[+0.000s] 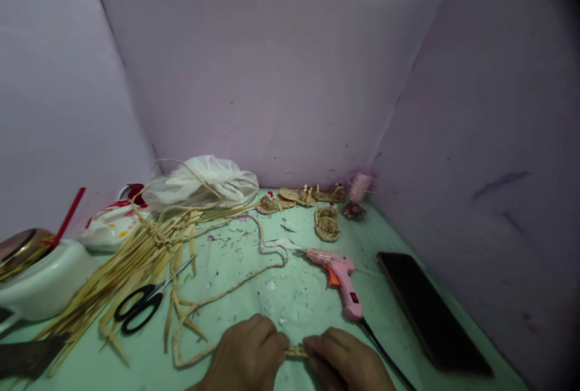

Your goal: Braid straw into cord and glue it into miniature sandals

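At the bottom edge, my left hand point(249, 352) and my right hand point(348, 358) are both closed on a braided straw cord point(296, 353). A short stretch of it shows between the fingertips. From beside my left hand a long twisted straw cord point(240, 285) loops across the table toward a bundle of dry straw strips point(131, 252); whether it joins the held piece is hidden. A pink glue gun point(333, 270) lies on its side just beyond my right hand. Scissors with black handles point(147, 303) rest against the straw on the left.
Several small woven straw slippers point(327, 223) sit at the back, beside a pink spool point(360, 187). A black phone point(430, 309) lies right. White plastic bag point(203, 182), white pot point(58, 276) and dark blade point(31, 355) are left. The glue gun's cable point(385, 352) trails forward.
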Demonstrator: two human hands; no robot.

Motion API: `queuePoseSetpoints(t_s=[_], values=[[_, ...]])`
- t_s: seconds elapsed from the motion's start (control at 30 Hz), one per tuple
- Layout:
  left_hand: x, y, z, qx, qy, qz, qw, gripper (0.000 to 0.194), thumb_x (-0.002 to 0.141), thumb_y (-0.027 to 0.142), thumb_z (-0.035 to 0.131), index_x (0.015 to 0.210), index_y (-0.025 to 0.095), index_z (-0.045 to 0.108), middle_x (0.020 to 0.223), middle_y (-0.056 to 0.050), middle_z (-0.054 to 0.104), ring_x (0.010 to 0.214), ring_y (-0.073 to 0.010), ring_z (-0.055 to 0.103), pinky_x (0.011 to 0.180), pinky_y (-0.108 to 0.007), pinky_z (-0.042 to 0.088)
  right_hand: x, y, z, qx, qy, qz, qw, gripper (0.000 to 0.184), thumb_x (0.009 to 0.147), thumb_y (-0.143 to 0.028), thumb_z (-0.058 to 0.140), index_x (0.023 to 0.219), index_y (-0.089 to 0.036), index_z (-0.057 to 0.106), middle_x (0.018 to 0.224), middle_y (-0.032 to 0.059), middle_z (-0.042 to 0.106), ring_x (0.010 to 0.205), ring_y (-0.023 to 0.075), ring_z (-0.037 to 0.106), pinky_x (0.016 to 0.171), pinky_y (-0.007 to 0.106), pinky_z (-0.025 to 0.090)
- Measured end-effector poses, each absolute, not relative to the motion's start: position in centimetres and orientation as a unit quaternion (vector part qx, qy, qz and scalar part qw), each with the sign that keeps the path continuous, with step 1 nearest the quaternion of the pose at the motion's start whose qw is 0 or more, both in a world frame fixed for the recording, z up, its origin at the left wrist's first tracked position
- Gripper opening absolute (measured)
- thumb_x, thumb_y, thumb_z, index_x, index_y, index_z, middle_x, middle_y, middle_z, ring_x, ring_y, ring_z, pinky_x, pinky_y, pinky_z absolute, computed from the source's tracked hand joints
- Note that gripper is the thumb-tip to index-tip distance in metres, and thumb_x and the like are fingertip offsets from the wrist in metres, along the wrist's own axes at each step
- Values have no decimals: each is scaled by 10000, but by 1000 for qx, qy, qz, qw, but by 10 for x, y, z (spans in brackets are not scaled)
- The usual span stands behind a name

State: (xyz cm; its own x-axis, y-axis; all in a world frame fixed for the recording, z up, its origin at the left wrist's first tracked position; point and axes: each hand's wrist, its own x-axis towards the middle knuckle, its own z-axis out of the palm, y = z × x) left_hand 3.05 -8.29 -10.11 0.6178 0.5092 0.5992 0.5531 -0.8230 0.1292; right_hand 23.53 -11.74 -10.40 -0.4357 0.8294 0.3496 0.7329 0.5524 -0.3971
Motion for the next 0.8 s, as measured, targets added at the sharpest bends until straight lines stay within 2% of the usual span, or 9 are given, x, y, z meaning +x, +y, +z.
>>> queuePoseSetpoints(t_s=[0.13,0.3,0.5,0.8], values=[[30,-85,-98,-913,-306,-271,26,146,796,113,401,764,190,521,630,-24,527,574,-156,508,484,-238,395,232,-120,-94,-482,-822,122,277,176,847,-177,482,948,-190,626,697,45,636,625,139,613,557,201,471],[33,-86,-101,-893,-318,-314,58,154,755,87,385,744,193,496,586,-21,502,526,-161,485,447,-247,353,229,-121,-91,-483,-808,136,309,174,839,-199,498,954,-212,629,717,48,647,633,152,622,562,219,490],[35,-90,-87,-900,-313,-301,24,162,723,63,394,759,186,493,607,-26,517,542,-165,499,460,-252,367,228,-122,-93,-476,-807,147,318,241,821,-181,502,1050,-160,573,759,69,641,651,159,621,576,246,505],[34,-93,-85,-903,-316,-292,-13,201,742,54,372,796,175,523,626,-38,534,567,-173,509,486,-267,393,231,-121,-90,-470,-812,167,301,211,874,-222,453,946,-137,632,678,65,622,593,147,599,527,232,471]])
